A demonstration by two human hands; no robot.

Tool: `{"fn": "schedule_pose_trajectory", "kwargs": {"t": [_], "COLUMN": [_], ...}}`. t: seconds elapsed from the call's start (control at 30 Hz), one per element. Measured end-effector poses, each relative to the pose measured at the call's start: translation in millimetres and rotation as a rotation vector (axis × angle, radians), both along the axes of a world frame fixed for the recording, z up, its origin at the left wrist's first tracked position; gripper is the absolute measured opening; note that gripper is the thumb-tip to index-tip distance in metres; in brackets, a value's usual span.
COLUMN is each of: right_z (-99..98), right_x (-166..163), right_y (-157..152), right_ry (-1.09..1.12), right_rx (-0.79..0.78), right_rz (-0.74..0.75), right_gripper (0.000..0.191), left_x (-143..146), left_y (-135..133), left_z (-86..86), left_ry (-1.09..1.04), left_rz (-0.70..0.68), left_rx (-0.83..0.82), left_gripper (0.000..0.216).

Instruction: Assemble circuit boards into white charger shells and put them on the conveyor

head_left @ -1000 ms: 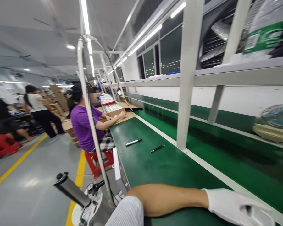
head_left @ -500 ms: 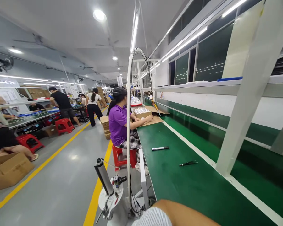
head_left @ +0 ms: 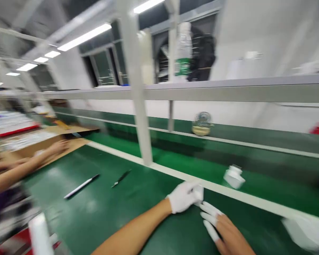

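My left hand [head_left: 184, 196], in a white glove, rests on the green bench top [head_left: 138, 205] by its white far rail. Its fingers are curled around a small white piece [head_left: 199, 193] that is too blurred to name. My right hand [head_left: 223, 230] lies just in front of it, with white covers on the fingertips and the fingers stretched out towards the left hand. It holds nothing. The whole view is smeared by motion.
A small white part [head_left: 234, 176] lies on the green belt beyond the rail. A marker [head_left: 81, 186] and a black pen [head_left: 121, 178] lie to the left. A co-worker's arm [head_left: 29, 164] reaches over a cardboard box [head_left: 29, 147]. A white post [head_left: 138, 99], a bottle [head_left: 183, 53] and a small fan [head_left: 202, 124] stand behind.
The view has swung right, away from the aisle and towards the bench. Both my hands have come into sight, close together by the rail.
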State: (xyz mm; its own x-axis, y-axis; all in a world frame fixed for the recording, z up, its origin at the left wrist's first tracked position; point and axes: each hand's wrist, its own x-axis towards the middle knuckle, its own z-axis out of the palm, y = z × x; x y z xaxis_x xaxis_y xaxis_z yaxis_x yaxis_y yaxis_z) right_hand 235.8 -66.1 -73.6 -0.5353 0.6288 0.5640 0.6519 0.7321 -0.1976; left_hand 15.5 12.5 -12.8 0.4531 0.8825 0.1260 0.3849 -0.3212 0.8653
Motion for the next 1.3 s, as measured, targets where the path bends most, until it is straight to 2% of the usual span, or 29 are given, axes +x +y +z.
{"fn": "schedule_pose_trajectory", "kwargs": {"t": [0.1, 0.23, 0.33, 0.5, 0.6, 0.7, 0.77, 0.83, 0.9, 0.97, 1.03, 1.17, 1.3], "right_z": [19.5, 39.1, 38.6, 32.6, 34.4, 36.2, 35.8, 34.4, 32.9, 32.2, 32.5, 31.6, 26.4], "right_x": [-4.4, -10.0, -9.8, -5.8, -3.5, -2.3, -2.3, -2.5, -2.2, -1.3, 0.3, 2.9, 3.4], "right_y": [8.4, 11.4, 11.3, 16.1, 18.5, 19.6, 19.8, 19.7, 19.4, 19.1, 19.1, 20.6, 23.2], "right_ry": [-0.051, 0.068, 0.092, 0.115, 0.104, 0.095, 0.096, 0.092, 0.071, 0.041, 0.021, 0.010, -0.016], "right_rx": [-0.164, -0.205, -0.228, -0.221, -0.205, -0.194, -0.192, -0.196, -0.214, -0.251, -0.287, -0.320, -0.329], "right_rz": [-0.039, -0.044, -0.043, -0.041, -0.031, -0.034, -0.042, -0.049, -0.055, -0.053, -0.033, -0.012, -0.029], "right_gripper": [0.043, 0.034, 0.031, 0.030, 0.029, 0.029, 0.028, 0.028, 0.027, 0.023, 0.024, 0.031, 0.032], "left_x": [-5.2, -3.3, -1.0, 3.7, 5.5, 4.9, 4.3, 5.8, 11.3, 19.9, 28.7, 36.9, 36.8], "left_y": [15.0, 24.8, 24.7, 23.1, 24.7, 26.1, 23.2, 14.8, 1.8, -12.7, -24.2, -30.9, -27.6], "left_z": [3.2, 1.4, 3.7, 13.0, 15.3, 12.5, 9.9, 8.7, 9.4, 10.3, 9.4, 0.6, -4.6], "left_ry": [-0.013, -0.006, -0.015, -0.025, -0.013, 0.051, 0.082, 0.070, 0.049, 0.093, 0.185, 0.367, 0.422], "left_rz": [-0.019, -0.020, 0.014, 0.010, 0.005, 0.085, 0.225, 0.261, 0.087, -0.160, -0.307, -0.320, -0.315], "left_rx": [-0.006, 0.033, 0.026, -0.124, -0.108, 0.068, 0.316, 0.571, 0.703, 0.711, 0.708, 0.745, 0.751], "left_gripper": [0.054, 0.053, 0.055, 0.068, 0.068, 0.057, 0.046, 0.034, 0.020, 0.008, 0.017, 0.029, 0.032]}}
